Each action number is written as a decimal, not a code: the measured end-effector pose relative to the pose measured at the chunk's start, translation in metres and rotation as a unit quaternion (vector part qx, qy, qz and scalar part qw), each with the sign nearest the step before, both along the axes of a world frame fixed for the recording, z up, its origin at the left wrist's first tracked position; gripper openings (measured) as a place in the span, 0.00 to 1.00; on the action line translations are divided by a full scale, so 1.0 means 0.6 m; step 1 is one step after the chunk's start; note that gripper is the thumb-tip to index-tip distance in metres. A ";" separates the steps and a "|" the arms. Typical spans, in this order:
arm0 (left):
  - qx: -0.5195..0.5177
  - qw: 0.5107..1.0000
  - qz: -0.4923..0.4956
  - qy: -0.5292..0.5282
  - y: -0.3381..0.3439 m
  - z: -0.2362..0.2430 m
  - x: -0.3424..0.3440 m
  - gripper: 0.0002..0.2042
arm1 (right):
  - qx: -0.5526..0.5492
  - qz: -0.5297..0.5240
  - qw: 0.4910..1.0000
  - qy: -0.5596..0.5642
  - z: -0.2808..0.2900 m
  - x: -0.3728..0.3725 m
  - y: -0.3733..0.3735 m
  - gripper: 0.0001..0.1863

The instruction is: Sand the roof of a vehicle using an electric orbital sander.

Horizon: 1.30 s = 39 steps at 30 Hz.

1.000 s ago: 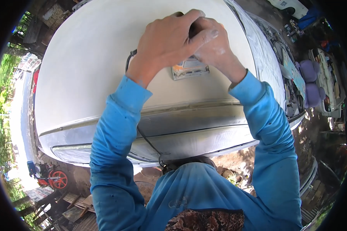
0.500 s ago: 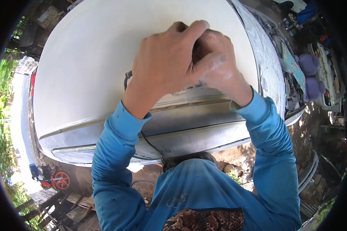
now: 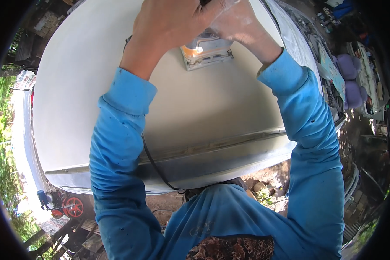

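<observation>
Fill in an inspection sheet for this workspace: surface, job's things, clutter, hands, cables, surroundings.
Surface: pale vehicle panel, unevenly toned, with a seam strip along its near side.
Job's things: orange and grey tool, flat base against the panel; its top is hidden.
Clutter: wooden pieces at lower left.
Hands: left hand and right hand closed together around the tool, partly cut off by the frame.
Cables: dark cable over the panel's near edge; its connection is hidden.
Surroundings: red wheel and greenery at left, purple seats at right.

left hand | right hand | both gripping sander | pale car roof beneath
</observation>
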<state>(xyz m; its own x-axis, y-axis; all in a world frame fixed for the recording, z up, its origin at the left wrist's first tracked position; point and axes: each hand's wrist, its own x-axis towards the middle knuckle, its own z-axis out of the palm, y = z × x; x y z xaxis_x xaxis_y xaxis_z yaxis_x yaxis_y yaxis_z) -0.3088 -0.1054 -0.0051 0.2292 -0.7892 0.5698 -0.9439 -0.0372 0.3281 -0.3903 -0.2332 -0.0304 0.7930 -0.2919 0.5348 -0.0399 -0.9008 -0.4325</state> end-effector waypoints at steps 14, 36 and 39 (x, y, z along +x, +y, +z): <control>0.008 1.000 0.023 0.009 -0.023 -0.003 -0.001 0.23 | -0.012 0.012 1.000 0.001 -0.004 0.002 -0.025 0.20; 0.026 1.000 0.011 -0.008 0.164 -0.017 -0.291 0.34 | 0.095 0.097 0.988 -0.078 -0.039 -0.311 0.159 0.21; 0.036 0.999 -0.004 0.001 0.156 -0.018 -0.275 0.33 | 0.106 0.097 0.987 -0.071 -0.046 -0.293 0.142 0.21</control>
